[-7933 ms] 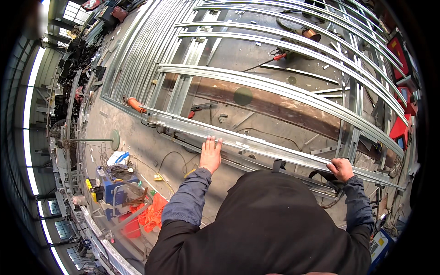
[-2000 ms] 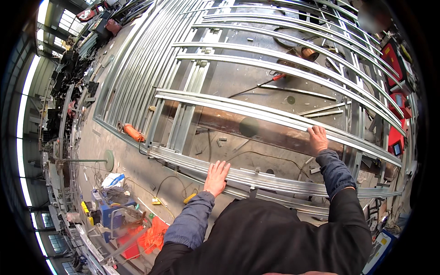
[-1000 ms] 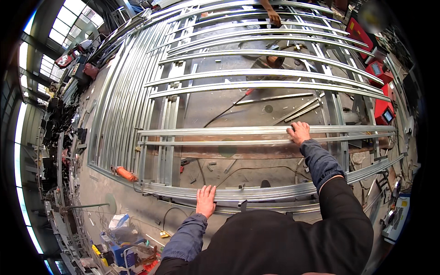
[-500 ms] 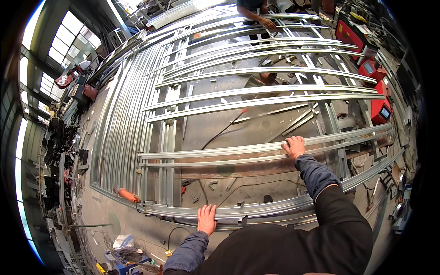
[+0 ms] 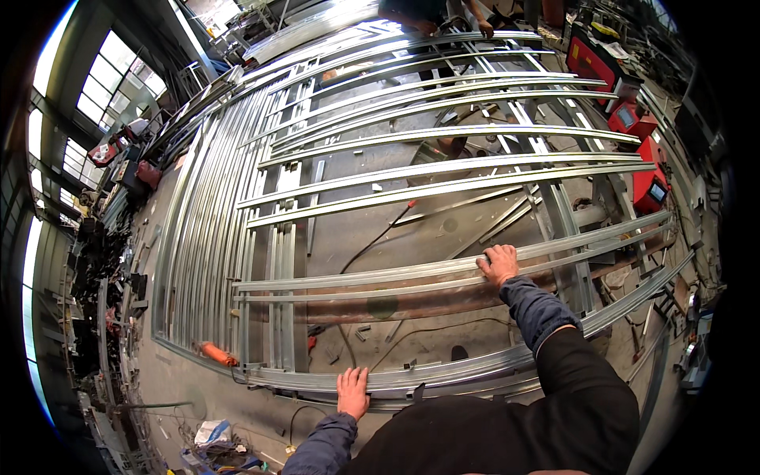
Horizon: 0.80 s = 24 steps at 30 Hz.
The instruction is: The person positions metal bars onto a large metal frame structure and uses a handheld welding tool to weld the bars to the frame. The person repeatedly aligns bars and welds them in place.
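Note:
A long silvery metal channel [image 5: 356,277] lies crosswise in front of me, with a thinner one beside it on its near side. My right hand [image 5: 499,265] is closed over this channel, right of its middle, fingers curled on its far edge. Closer to my body, several channels form a near rail [image 5: 443,378]. My left hand [image 5: 353,393] rests on that rail, its fingers stretched flat across the top. The thumb side of the left hand is partly hidden.
An orange power tool [image 5: 218,354] lies at the near left corner of the metal frame. Parallel channels [image 5: 198,237] fill the left side. Red machines [image 5: 651,176] stand at the right. At the far side are another person's hands [image 5: 484,28]. A cable [image 5: 380,235] crosses the floor.
The whole view has shifted slightly, with the near frame sitting lower and a little left. Both my hands keep their places on the metal. The other person's hands have moved.

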### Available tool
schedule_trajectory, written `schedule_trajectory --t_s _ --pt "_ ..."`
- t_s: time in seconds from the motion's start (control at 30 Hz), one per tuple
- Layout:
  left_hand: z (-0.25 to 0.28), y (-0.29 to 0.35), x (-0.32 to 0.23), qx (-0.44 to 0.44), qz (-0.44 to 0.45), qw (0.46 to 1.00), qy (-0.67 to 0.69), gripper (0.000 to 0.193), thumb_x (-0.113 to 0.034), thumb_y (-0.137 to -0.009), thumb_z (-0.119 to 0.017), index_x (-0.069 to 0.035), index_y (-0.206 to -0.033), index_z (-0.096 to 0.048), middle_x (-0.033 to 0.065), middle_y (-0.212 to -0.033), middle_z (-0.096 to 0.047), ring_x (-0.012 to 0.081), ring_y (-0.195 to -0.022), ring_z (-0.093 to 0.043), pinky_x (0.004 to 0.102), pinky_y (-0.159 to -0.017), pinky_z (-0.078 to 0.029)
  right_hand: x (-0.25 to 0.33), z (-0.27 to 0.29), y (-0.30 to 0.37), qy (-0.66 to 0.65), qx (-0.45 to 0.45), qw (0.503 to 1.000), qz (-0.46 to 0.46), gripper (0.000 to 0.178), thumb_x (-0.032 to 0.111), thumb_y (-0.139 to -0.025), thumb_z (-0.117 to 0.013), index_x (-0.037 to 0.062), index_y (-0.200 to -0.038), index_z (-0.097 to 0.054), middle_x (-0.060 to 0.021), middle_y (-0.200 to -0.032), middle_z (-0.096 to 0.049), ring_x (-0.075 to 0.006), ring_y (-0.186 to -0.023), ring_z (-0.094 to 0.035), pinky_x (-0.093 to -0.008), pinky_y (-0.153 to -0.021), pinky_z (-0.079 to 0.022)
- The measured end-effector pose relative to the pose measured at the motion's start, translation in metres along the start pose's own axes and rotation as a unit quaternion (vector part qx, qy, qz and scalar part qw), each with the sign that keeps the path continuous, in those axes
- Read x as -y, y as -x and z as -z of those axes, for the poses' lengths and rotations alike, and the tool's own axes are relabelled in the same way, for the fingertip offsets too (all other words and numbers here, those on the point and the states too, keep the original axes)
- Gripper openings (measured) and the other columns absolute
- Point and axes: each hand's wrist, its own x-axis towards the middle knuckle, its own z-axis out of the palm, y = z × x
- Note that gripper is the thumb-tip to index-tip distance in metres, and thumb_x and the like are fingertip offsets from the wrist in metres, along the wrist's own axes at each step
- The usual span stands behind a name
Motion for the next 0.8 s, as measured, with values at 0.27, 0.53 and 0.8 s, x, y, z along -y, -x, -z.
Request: schedule_trajectory --t_s 0.27,0.53,0.8 --pt "0.000 0.003 0.000 -0.007 -0.006 1.000 0.003 0.089 -0.014 -0.079 -0.080 -0.011 -0.161 -0.046 0.0150 -0.157 -0.049 0.0403 -0.153 -0.040 0.0609 -0.129 -0.026 0.003 0.003 0.000 0.002 -0.009 1.000 -0.001 0.043 0.052 -0.097 -0.071 0.0133 -0.115 -0.078 -0.0106 -0.112 -0.069 -0.0332 -0.119 -0.058 -0.0489 -0.113 -0.036" --pt "-0.002 0.004 0.001 -0.013 -0.003 1.000 -0.009 0.093 -0.016 -0.080 -0.084 -0.014 -0.163 -0.044 0.0122 -0.158 -0.049 0.0370 -0.154 -0.040 0.0596 -0.129 -0.028 0.002 -0.001 0.002 -0.017 -0.021 1.000 0.000 0.041 0.049 -0.096 -0.073 0.0122 -0.113 -0.078 -0.0109 -0.112 -0.069 -0.0354 -0.118 -0.057 -0.0493 -0.114 -0.035" --pt "0.025 -0.022 -0.003 0.094 -0.023 0.993 -0.066 0.087 -0.025 -0.081 -0.088 -0.013 -0.158 -0.049 0.0118 -0.153 -0.054 0.0341 -0.150 -0.046 0.0602 -0.129 -0.030 -0.013 -0.005 -0.020 -0.064 -0.014 0.997 -0.036 0.040 0.041 -0.097 -0.074 0.0125 -0.124 -0.074 -0.0111 -0.123 -0.066 -0.0358 -0.122 -0.056 -0.0492 -0.109 -0.042"
